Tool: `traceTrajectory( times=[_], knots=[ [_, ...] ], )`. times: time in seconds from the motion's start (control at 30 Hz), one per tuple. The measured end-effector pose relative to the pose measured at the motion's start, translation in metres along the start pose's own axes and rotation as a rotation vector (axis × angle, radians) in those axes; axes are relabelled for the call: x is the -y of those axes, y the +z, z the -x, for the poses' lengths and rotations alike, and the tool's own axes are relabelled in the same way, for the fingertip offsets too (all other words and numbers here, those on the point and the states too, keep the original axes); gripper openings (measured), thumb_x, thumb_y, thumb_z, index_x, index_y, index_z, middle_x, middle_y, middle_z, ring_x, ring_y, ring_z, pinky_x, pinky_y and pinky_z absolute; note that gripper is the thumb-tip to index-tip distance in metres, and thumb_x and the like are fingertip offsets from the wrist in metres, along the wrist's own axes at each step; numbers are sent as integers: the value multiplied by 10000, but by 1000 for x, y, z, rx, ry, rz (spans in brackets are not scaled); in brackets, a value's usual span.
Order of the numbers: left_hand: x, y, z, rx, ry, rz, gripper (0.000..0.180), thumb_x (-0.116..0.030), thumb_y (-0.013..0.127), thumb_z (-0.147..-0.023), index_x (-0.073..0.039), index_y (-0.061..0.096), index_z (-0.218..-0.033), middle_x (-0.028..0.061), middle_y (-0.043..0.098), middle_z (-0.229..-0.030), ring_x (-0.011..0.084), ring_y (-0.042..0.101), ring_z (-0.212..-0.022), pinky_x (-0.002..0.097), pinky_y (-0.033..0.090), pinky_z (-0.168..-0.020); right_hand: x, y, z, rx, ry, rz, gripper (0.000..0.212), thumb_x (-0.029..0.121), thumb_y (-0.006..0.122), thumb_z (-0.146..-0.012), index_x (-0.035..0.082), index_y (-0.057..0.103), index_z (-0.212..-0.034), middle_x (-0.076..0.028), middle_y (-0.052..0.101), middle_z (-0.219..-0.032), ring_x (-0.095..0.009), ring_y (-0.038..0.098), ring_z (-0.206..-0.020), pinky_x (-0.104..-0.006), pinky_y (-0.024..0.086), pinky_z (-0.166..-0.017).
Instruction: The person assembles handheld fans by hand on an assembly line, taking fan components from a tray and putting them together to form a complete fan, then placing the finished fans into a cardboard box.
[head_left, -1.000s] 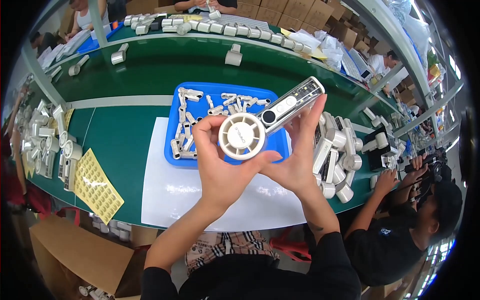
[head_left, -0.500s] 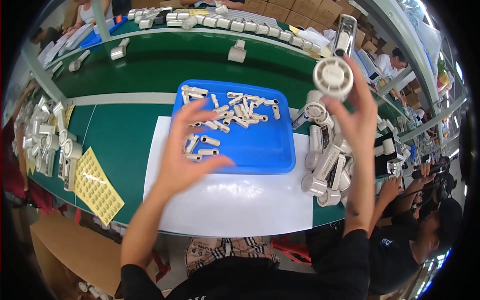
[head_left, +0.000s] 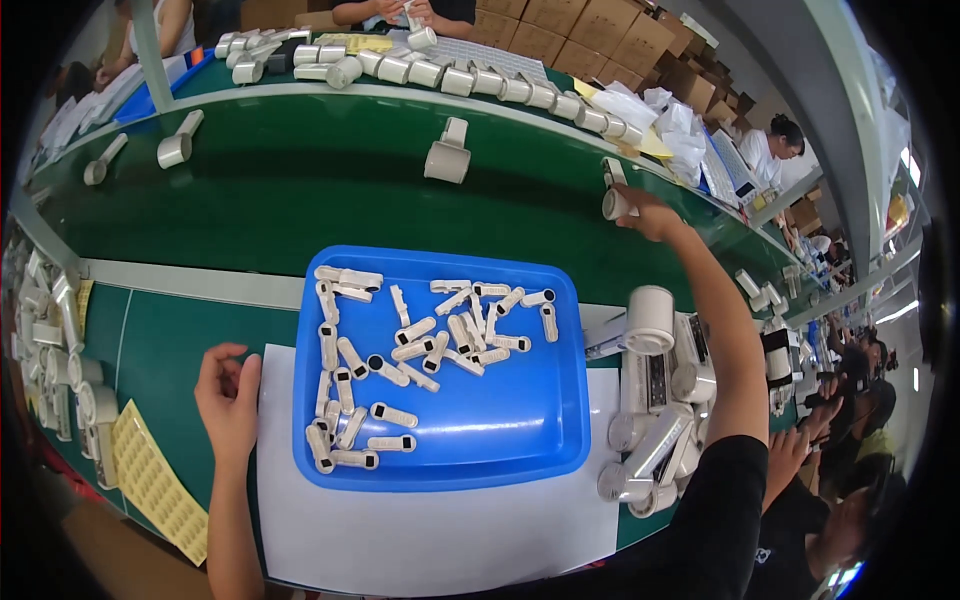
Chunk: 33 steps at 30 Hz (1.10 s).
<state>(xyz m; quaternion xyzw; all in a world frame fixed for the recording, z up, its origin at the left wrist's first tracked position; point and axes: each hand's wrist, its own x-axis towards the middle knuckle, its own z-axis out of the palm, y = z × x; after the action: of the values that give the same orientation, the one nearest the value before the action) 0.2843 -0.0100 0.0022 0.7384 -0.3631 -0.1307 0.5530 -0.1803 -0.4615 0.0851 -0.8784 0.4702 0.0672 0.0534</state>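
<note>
My right hand (head_left: 650, 214) reaches far over the green belt, fingers closed round the round head of a white handheld fan (head_left: 613, 202). The fan's handle points away from me; whether it touches the belt I cannot tell. Left of the blue tray (head_left: 440, 478), my left hand (head_left: 230, 398) is near the table with fingers loosely bent and nothing visible in them. Inside the tray lie several small white parts with dark ends (head_left: 395, 414), mostly at its left and far side. To the right of the tray is a heap of white handheld fans (head_left: 655, 440), one with its head up.
A white sheet (head_left: 440, 540) lies under the tray. At the left are more fans (head_left: 95, 405) and a yellow sticker sheet (head_left: 160, 485). Other fans (head_left: 448, 155) rest on the green belt (head_left: 330, 180). A person (head_left: 405, 12) works across it; others sit at the right.
My right hand has carried the fan from above the heap forward to the belt. My left hand has moved from over the tray to its left. The view has shifted.
</note>
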Motion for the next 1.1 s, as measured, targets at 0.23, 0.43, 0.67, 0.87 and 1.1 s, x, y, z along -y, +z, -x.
traceTrajectory(
  times=[0.23, 0.43, 0.67, 0.87, 1.1],
  knots=[
    [12, 5, -10, -1, 104, 50, 123, -123, 631, -938, -38, 607, -1023, -78, 453, -688, -2, 363, -600, 170, 270, -531, 12, -34, 38, -55, 174, 328, 409, 276, 649, -848, 71, 619, -1201, -194, 659, -1135, -380, 612, -1063, -449, 486, -921],
    [22, 3, -17, 22, 188, 37, 139, -172, 645, -942, -40, 623, -977, -72, 476, -669, 0, 373, -596, 180, 275, -523, 79, -90, 203, 402, -68, -121, 306, 233, 660, -805, 36, 690, -1037, -115, 711, -939, -259, 678, -841, -362, 529, -777],
    [2, 7, -14, -15, 315, -63, 183, -208, 676, -921, -28, 639, -911, -29, 564, -691, 36, 455, -621, 208, 365, -555, 117, -14, 316, -55, -258, -171, 512, 237, 776, -755, 34, 585, -1185, -151, 612, -1126, -270, 591, -1023, -371, 477, -883],
    [-103, -15, 58, 180, 460, 154, 148, -148, 709, -869, -40, 658, -956, 10, 643, -857, 71, 565, -782, 221, 446, -685, 189, -61, 373, -67, -398, -302, 391, 133, 789, -719, 56, 623, -1065, -108, 581, -1002, -283, 591, -917, -355, 475, -805],
    [-179, 16, 168, 767, 592, 73, 654, -196, 869, -641, -82, 550, -1201, 87, 608, -1136, 242, 598, -1048, 354, 468, -891, 240, -25, 374, -88, -417, -1159, 336, 7, 764, -750, 30, 577, -1028, -68, 551, -1081, -168, 579, -1046, -308, 483, -893]
  ],
)
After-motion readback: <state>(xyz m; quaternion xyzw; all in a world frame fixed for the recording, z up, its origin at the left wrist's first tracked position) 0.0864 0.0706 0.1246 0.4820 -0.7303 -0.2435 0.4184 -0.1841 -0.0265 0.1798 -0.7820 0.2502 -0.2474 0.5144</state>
